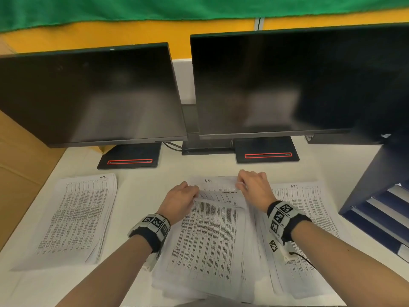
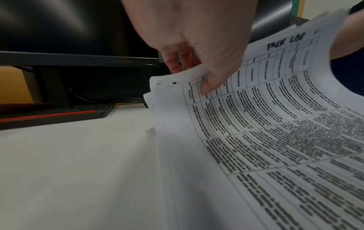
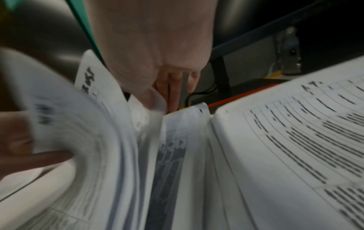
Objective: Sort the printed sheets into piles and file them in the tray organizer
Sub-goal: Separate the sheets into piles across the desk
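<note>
Three groups of printed sheets lie on the white desk: a left pile (image 1: 73,220), a thick middle stack (image 1: 210,240) and a right pile (image 1: 309,218). My left hand (image 1: 183,196) pinches the far left corner of the top sheets (image 2: 256,109) of the middle stack, thumb on the print, and bends them upward. My right hand (image 1: 252,185) pinches the far right corner of the same sheets, seen blurred in the right wrist view (image 3: 157,99). A dark blue tray organizer (image 1: 376,196) stands at the right edge with sheets in its slots.
Two dark monitors (image 1: 88,94) (image 1: 287,85) on black stands (image 1: 130,158) fill the back of the desk. A brown cardboard box (image 1: 20,169) sits at the left. Bare desk surface (image 1: 141,191) shows between the left pile and the middle stack.
</note>
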Demonstrator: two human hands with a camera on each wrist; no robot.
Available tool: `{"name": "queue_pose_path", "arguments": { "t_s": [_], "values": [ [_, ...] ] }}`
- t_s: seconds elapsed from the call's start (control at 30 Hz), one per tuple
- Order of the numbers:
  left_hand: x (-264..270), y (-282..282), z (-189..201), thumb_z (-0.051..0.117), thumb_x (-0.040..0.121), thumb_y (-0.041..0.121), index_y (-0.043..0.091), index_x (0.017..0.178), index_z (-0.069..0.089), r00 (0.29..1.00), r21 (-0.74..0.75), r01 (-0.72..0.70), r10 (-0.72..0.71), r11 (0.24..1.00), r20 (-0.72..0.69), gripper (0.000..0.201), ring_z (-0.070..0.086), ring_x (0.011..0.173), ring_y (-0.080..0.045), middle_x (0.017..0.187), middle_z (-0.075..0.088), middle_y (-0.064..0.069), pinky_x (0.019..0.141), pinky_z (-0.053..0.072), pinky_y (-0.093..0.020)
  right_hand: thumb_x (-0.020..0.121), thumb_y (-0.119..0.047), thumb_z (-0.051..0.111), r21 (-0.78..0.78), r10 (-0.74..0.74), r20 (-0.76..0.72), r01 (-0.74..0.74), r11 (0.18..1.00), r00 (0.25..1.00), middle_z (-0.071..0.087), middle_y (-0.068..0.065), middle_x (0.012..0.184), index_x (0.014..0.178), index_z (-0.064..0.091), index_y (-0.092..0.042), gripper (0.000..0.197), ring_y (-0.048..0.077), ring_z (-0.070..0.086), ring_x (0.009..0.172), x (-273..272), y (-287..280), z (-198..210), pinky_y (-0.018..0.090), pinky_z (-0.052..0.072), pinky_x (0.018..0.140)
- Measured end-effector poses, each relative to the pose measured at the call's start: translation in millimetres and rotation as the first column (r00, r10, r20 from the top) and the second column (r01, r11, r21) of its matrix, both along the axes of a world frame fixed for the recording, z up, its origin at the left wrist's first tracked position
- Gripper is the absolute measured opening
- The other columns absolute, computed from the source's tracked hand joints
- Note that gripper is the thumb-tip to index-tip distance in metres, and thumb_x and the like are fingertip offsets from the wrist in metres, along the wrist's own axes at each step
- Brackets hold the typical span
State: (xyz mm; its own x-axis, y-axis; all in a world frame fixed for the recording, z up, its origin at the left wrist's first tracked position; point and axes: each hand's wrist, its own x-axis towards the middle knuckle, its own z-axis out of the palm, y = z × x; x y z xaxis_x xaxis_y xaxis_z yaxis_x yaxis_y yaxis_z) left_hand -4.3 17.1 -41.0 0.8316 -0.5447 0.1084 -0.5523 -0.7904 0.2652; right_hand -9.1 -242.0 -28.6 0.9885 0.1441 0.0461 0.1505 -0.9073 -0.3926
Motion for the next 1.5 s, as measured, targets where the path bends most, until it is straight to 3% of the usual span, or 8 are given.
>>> {"name": "queue_pose_path", "arguments": {
  "t_s": [0.1, 0.2, 0.33, 0.9, 1.03, 1.17, 1.27, 1.5],
  "values": [
    [-3, -2, 5, 0.059, 0.078, 0.002, 0.016, 0.102, 0.045, 1.0, -0.047, -0.019, 0.02, 0.999, 0.016, 0.031, 0.043, 0.062, -0.014, 0.071, 0.06, -0.001, 0.054, 0.033, -0.024, 0.097, -0.027, 0.043, 0.448, -0.091, -0.16, 0.154, 0.88, 0.983, 0.058, 0.001, 0.076, 0.098, 0.039, -0.016, 0.012, 0.02, 0.054, 0.066, -6, 6, 5, 0.032, 0.042, 0.063],
    [-2, -3, 5, 0.06, 0.081, 0.005, 0.014, 0.115, 0.05, 1.0, -0.038, -0.012, 0.012, 0.999, 0.006, 0.037, 0.052, 0.07, -0.017, 0.076, 0.063, 0.001, 0.057, 0.037, -0.025, 0.092, -0.015, 0.056, 0.669, -0.123, -0.463, 0.437, 0.601, 0.878, 0.061, 0.011, 0.111, 0.117, 0.038, -0.016, 0.031, 0.028, 0.063, 0.097, -13, 5, -5, 0.033, 0.051, 0.077],
    [1, -2, -1, 0.062, 0.078, 0.003, 0.017, 0.084, 0.06, 0.999, 0.014, 0.037, -0.037, 0.999, 0.025, 0.016, 0.052, 0.072, -0.018, 0.072, 0.064, 0.003, 0.059, 0.042, -0.028, 0.089, -0.01, 0.053, 0.519, -0.091, -0.619, 0.493, 0.698, 0.78, 0.057, 0.003, 0.116, 0.119, 0.043, -0.015, 0.033, 0.024, 0.056, 0.11, -26, 6, -29, 0.039, 0.049, 0.096],
    [6, -7, -9, 0.066, 0.074, 0.007, 0.018, 0.088, 0.06, 0.998, 0.06, 0.044, -0.047, 0.997, 0.045, 0.019, 0.053, 0.075, -0.018, 0.079, 0.064, 0.003, 0.061, 0.048, -0.031, 0.091, -0.008, 0.047, -0.113, -0.773, -0.445, 0.828, 0.549, 0.452, 0.048, 0.028, 0.128, 0.128, 0.037, 0.002, 0.04, 0.045, 0.049, 0.115, -52, -141, -4, 0.049, 0.044, 0.095],
    [6, -7, -10, 0.067, 0.072, 0.005, 0.017, 0.087, 0.06, 0.998, 0.073, 0.041, -0.044, 0.996, 0.037, 0.021, 0.052, 0.074, -0.019, 0.077, 0.063, 0.003, 0.06, 0.048, -0.032, 0.083, -0.013, 0.06, -0.211, -0.772, -0.13, 0.743, 0.635, 0.622, 0.027, 0.021, 0.144, 0.145, 0.013, -0.015, 0.078, 0.039, 0.034, 0.13, -44, -111, 3, 0.054, 0.034, 0.103],
    [6, -9, -9, 0.066, 0.073, 0.005, 0.018, 0.089, 0.061, 0.999, 0.084, 0.035, -0.038, 0.996, 0.038, 0.021, 0.052, 0.075, -0.019, 0.078, 0.064, 0.004, 0.061, 0.048, -0.032, 0.087, -0.008, 0.052, -0.189, -0.29, 0.042, 0.293, 0.937, 0.956, 0.047, 0.01, 0.132, 0.13, 0.05, -0.022, 0.045, 0.029, 0.04, 0.122, -12, -56, 0, 0.045, 0.033, 0.096],
    [5, -7, -8, 0.066, 0.073, 0.005, 0.018, 0.089, 0.061, 0.998, 0.087, 0.033, -0.038, 0.996, 0.051, 0.021, 0.052, 0.074, -0.019, 0.077, 0.064, 0.004, 0.06, 0.048, -0.032, 0.091, -0.012, 0.047, -0.22, -0.069, -0.045, 0.058, 0.974, 0.997, 0.051, 0.0, 0.121, 0.122, 0.056, -0.029, 0.036, 0.022, 0.042, 0.113, 5, -21, -8, 0.041, 0.034, 0.093],
    [5, -5, -7, 0.067, 0.071, 0.003, 0.018, 0.086, 0.061, 0.998, 0.077, 0.03, -0.034, 0.997, 0.056, 0.022, 0.052, 0.072, -0.018, 0.075, 0.062, 0.004, 0.058, 0.048, -0.031, 0.092, -0.024, 0.048, -0.347, -0.127, -0.108, 0.082, 0.934, 0.986, 0.049, 0.004, 0.118, 0.117, 0.055, -0.02, 0.026, 0.024, 0.042, 0.111, 24, -1, -12, 0.043, 0.034, 0.095]
  ]
}}
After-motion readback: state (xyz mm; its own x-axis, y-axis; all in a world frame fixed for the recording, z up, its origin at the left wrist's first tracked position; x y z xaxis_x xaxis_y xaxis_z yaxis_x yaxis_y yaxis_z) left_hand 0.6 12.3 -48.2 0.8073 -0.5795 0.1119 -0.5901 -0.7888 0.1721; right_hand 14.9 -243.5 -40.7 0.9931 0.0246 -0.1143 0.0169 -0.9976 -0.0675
